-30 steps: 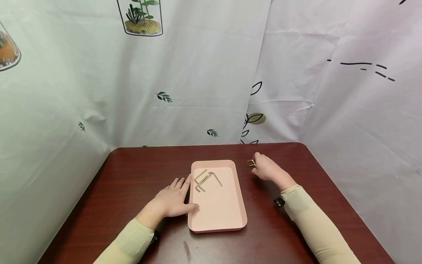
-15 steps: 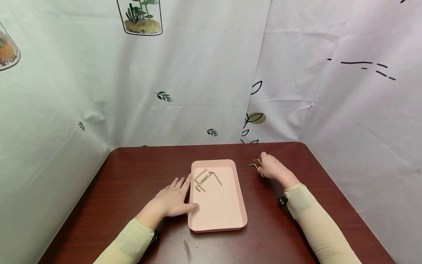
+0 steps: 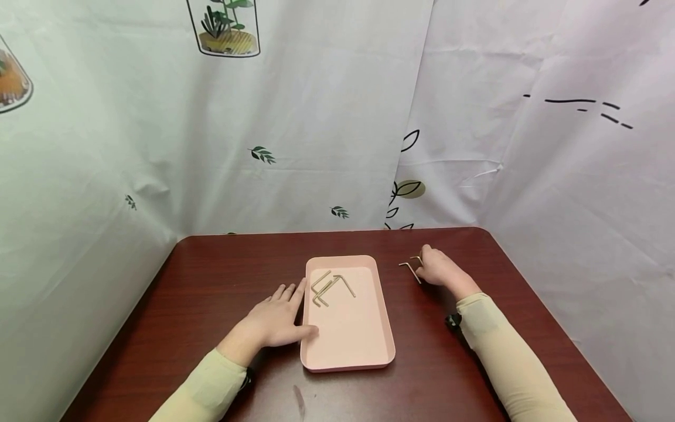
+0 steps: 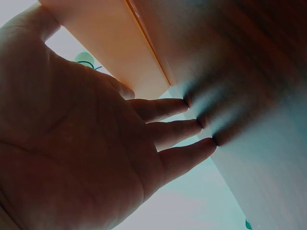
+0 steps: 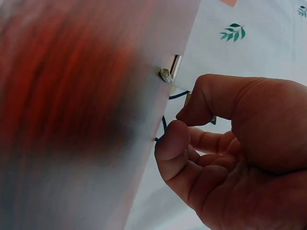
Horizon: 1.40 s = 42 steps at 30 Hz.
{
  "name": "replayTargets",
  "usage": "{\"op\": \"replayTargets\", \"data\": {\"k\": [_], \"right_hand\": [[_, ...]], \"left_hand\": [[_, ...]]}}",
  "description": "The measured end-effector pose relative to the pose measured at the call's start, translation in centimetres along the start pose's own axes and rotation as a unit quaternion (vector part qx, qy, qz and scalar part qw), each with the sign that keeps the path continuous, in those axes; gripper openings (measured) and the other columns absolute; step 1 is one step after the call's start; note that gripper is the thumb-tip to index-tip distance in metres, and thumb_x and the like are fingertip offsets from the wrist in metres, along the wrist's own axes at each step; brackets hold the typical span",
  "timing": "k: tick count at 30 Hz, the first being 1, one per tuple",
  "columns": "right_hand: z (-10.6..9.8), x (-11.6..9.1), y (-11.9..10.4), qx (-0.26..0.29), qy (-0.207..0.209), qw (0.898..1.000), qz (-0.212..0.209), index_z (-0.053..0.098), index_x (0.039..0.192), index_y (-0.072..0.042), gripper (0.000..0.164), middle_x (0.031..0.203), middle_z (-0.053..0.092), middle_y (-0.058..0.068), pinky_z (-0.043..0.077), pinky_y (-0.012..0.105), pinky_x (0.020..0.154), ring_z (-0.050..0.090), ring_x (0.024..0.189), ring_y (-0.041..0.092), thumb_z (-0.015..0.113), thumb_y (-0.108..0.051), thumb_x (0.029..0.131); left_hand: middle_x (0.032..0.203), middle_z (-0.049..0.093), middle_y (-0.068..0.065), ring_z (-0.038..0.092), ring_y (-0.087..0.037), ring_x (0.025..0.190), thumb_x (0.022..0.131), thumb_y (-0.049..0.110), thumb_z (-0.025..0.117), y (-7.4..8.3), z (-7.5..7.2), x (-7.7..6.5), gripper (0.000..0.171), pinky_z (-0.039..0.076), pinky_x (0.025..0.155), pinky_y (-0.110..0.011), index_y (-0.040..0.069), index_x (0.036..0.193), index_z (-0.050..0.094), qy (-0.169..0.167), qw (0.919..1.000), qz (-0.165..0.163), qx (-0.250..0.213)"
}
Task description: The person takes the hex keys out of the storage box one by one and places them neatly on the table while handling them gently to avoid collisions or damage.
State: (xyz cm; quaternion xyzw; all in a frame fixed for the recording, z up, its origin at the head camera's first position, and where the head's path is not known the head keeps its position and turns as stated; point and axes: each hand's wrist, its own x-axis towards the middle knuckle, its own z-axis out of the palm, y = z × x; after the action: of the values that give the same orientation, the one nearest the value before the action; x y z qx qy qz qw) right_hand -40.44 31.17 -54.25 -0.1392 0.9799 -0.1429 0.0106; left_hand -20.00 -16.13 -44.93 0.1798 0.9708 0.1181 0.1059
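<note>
My left hand lies spread along the left side of a pink tray, thumb over its rim. In the left wrist view, fingertips of the left hand meet the table beside the tray wall. Several brass-coloured hex keys lie in the tray's far left part. Right of the tray, my right hand holds another hex key, mostly hidden by the fingers. In the right wrist view, this held hex key shows behind the thumb. A separate hex key lies on the table just left of that hand.
The dark red-brown table has rounded far corners. White printed curtains hang behind it and at both sides. A dark mark shows on the table near the front.
My right hand has moved a little to the right, away from the tray. One hex key has left its grip and lies on the table; the other moved with the hand. My left hand stays put.
</note>
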Motion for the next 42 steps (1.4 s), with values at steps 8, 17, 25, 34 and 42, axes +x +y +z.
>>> {"op": "replayTargets", "data": {"k": [8, 17, 25, 34, 42], "right_hand": [[-0.1, 0.1, 0.8, -0.001, -0.013, 1.0, 0.006, 0.049, 0.101, -0.004, 0.032, 0.08, 0.06, 0.009, 0.051, 0.043, 0.066, 0.059, 0.068, 0.026, 0.076, -0.016, 0.087], [0.1, 0.1, 0.9, -0.013, -0.024, 1.0, -0.015, 0.052, 0.103, 0.0, 0.032, 0.08, 0.06, 0.008, 0.053, 0.045, 0.071, 0.06, 0.071, 0.026, 0.075, -0.016, 0.088], [-0.1, 0.0, 0.5, -0.028, -0.026, 0.999, -0.015, 0.054, 0.101, 0.002, 0.031, 0.082, 0.061, 0.01, 0.055, 0.047, 0.073, 0.061, 0.073, 0.028, 0.075, -0.015, 0.086], [-0.3, -0.3, -0.9, -0.046, -0.041, 0.998, 0.007, 0.054, 0.107, 0.01, 0.033, 0.087, 0.061, 0.016, 0.055, 0.047, 0.072, 0.062, 0.072, 0.03, 0.071, -0.012, 0.09], [-0.2, -0.6, -0.9, -0.05, -0.043, 0.998, 0.014, 0.053, 0.114, 0.016, 0.042, 0.089, 0.061, 0.017, 0.057, 0.049, 0.075, 0.064, 0.075, 0.029, 0.07, -0.015, 0.091]], "left_hand": [[0.173, 0.037, -0.033, 0.031, -0.051, 0.163, 0.094, 0.072, 0.069, 0.0, 0.1, 0.1, 0.121, 0.038, 0.126, -0.064, 0.004, 0.179, 0.016, -0.001, 1.0, -0.002, -0.001], [0.173, 0.037, -0.033, 0.031, -0.051, 0.163, 0.094, 0.072, 0.069, -0.1, 0.2, 0.1, 0.121, 0.037, 0.127, -0.064, 0.004, 0.178, 0.016, -0.003, 1.0, -0.004, 0.0], [0.172, 0.037, -0.033, 0.032, -0.051, 0.163, 0.094, 0.072, 0.069, -0.1, 0.2, 0.2, 0.121, 0.037, 0.127, -0.063, 0.004, 0.178, 0.016, -0.001, 1.0, -0.002, 0.001], [0.172, 0.038, -0.033, 0.032, -0.051, 0.162, 0.094, 0.072, 0.07, -0.2, 0.1, 0.1, 0.121, 0.037, 0.126, -0.064, 0.004, 0.178, 0.016, 0.0, 1.0, -0.002, 0.003], [0.17, 0.04, -0.035, 0.034, -0.053, 0.161, 0.094, 0.07, 0.071, -0.1, 0.0, 0.0, 0.12, 0.039, 0.125, -0.065, 0.002, 0.177, 0.019, 0.004, 1.0, 0.005, -0.001]]}}
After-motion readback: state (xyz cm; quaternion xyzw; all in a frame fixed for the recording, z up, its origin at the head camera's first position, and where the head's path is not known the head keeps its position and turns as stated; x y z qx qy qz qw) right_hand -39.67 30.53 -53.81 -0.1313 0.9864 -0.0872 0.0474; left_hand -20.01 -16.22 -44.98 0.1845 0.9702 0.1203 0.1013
